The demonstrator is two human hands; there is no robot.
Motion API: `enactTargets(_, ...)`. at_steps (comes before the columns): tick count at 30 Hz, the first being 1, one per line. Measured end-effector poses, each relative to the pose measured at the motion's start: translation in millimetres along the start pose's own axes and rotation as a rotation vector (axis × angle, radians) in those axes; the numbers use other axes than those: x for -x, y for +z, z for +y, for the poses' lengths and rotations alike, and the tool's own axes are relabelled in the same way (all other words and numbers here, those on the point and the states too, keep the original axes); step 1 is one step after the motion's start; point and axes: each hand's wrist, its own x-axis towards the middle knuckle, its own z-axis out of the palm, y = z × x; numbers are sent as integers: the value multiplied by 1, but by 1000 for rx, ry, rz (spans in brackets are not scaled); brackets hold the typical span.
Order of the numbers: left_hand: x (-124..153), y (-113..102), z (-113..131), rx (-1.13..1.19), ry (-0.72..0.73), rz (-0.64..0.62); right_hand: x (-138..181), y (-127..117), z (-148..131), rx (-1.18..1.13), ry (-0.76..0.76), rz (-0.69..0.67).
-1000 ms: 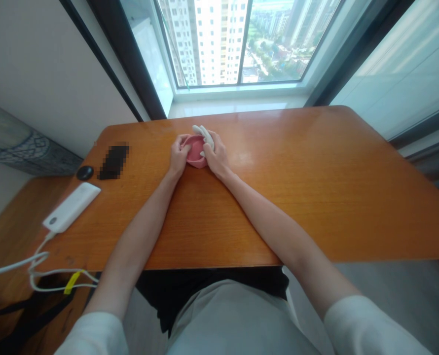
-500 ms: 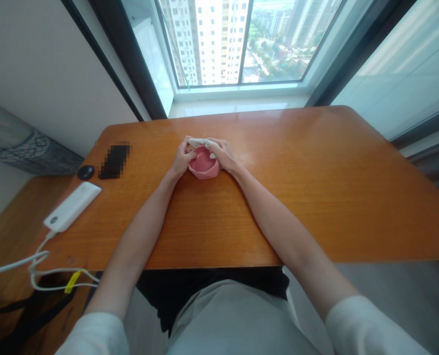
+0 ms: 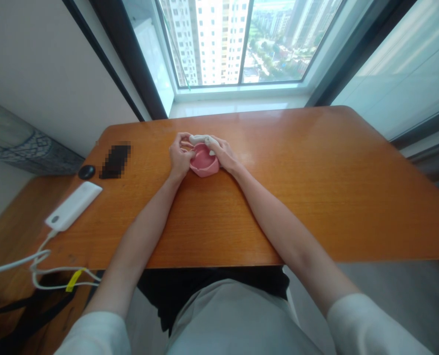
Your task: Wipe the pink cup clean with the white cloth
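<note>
A small pink dish [image 3: 204, 160] with a faceted outside and a hollow middle sits on the wooden table between my hands. At its left rim is my left hand [image 3: 181, 152], thumb over the edge and fingers curved on the outer side with small gaps between them. My right hand [image 3: 223, 154] grips a crumpled white cloth [image 3: 201, 139] along the dish's far right rim. A bit of the white shows inside the rim under my right thumb. The far side of the dish is partly covered by the cloth and fingers.
On the left of the table [image 3: 315, 197] lie a white power bank [image 3: 74, 206] with a white cable [image 3: 42, 256], a round black object [image 3: 87, 172] and a blurred dark item [image 3: 115, 160]. A window [image 3: 241, 44] stands beyond the far edge.
My left hand has shifted slightly left and its fingers have loosened and spread. The dish and the cloth have moved a little away from me. My right hand stays nearly in place.
</note>
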Motion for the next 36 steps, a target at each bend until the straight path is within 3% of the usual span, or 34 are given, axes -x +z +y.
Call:
enactTargets(11, 10, 2, 10, -53, 115, 305, -3, 19, 10, 120, 34, 123)
enactTargets(17, 21, 8, 23, -77, 280, 348, -1, 32, 8, 179, 62, 165)
enactTargets(30, 13, 8, 14, 63, 187, 182, -2, 33, 18, 151, -20, 208)
enactTargets(36, 1, 5, 0, 202, 85, -14, 3, 32, 4, 79, -6, 234)
